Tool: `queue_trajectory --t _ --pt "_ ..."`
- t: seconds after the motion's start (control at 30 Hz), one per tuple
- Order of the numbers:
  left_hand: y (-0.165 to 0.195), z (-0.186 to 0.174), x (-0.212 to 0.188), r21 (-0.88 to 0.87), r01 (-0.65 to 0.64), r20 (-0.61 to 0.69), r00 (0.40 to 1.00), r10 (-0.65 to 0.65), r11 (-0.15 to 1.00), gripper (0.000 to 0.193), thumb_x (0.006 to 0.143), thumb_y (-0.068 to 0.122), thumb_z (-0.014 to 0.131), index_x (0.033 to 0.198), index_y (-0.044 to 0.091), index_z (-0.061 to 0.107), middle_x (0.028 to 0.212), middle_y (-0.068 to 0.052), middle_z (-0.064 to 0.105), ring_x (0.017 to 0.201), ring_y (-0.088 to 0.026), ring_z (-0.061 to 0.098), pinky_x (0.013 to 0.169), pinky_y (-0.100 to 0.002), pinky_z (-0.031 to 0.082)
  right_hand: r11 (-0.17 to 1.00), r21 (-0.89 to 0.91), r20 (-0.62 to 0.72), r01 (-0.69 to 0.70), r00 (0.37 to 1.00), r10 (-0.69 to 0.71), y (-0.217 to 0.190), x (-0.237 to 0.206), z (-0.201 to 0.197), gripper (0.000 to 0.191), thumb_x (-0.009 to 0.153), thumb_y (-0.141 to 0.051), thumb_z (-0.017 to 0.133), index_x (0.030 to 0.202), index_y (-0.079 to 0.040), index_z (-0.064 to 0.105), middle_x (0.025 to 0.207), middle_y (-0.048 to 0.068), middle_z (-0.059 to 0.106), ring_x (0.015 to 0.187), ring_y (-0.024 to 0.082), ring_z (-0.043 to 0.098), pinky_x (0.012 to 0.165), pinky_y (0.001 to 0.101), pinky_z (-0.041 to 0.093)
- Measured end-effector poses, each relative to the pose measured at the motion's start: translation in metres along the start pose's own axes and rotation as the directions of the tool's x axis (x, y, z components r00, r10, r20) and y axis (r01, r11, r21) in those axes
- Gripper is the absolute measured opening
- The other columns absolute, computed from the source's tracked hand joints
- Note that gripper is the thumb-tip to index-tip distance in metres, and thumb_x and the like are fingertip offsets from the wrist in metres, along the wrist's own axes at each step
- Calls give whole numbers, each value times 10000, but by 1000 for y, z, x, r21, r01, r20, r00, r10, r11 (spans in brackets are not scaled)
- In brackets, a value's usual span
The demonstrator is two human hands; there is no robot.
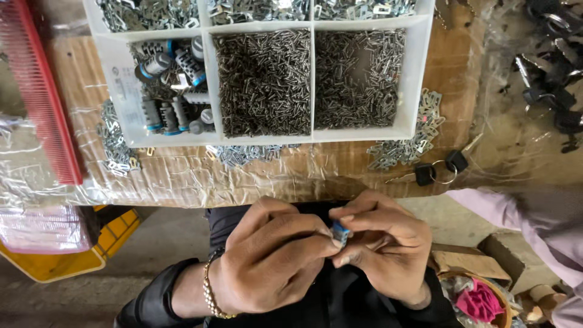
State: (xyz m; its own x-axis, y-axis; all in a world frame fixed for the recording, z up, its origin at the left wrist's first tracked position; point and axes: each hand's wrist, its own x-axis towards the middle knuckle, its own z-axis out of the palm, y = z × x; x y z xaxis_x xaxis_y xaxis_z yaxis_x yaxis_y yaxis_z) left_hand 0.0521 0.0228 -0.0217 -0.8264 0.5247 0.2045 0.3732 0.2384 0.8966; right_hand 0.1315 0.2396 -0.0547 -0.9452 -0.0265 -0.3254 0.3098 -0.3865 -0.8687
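Blue-capped lock cylinder [340, 232] sits pinched between left hand [273, 261] and right hand [379, 243], both clamped on it, just below the white compartment tray [206, 85]; small, rigid, probably slippery metal, best gripped by its sides

Both hands, left hand [267, 258] and right hand [379, 249], pinch a blue-tipped cylinder [340, 232].
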Motion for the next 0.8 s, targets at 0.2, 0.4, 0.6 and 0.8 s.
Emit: queue_trajectory --t 0.2,0.4,0.6,0.8 --pt "-7 -19 1 89 -124 65 991 119 988 259 783 121 897 985 92 737 966 -40 671 811 -196 624 718 -320 515 986 63 68 157 985 -161 8 11 17 303 928 8 801 1200 94 702 1215 251 676 986 213 745 834 281 663" --pt "7 -20 21 -380 536 306 842 -444 754 235 863 73 845 1054 92 709 952 -9 636 753 -113 638 647 -271 528 984 -89 217 154 967 -132 4 5 -2 299 871 -7 846 1155 25 757 1147 195 711 952 205 739 773 258 635" --pt "13 12 69 584 -139 114 989 89 800 387 880 175 739 1253 72 720 1035 -93 625 961 -255 627 810 -369 540 977 96 -247 189 956 -161 2 -28 -16 343 889 36 826 1213 23 715 1185 228 665 883 249 741 731 348 678" --pt "-14 10 21 447 -261 254 954 158 856 326 825 122 762 1134 24 726 1125 -120 663 1082 -310 652 920 -413 577 979 100 -199 179 967 -157 -2 -29 -24 323 904 65 805 1211 39 708 1214 234 652 926 276 748 728 353 690"
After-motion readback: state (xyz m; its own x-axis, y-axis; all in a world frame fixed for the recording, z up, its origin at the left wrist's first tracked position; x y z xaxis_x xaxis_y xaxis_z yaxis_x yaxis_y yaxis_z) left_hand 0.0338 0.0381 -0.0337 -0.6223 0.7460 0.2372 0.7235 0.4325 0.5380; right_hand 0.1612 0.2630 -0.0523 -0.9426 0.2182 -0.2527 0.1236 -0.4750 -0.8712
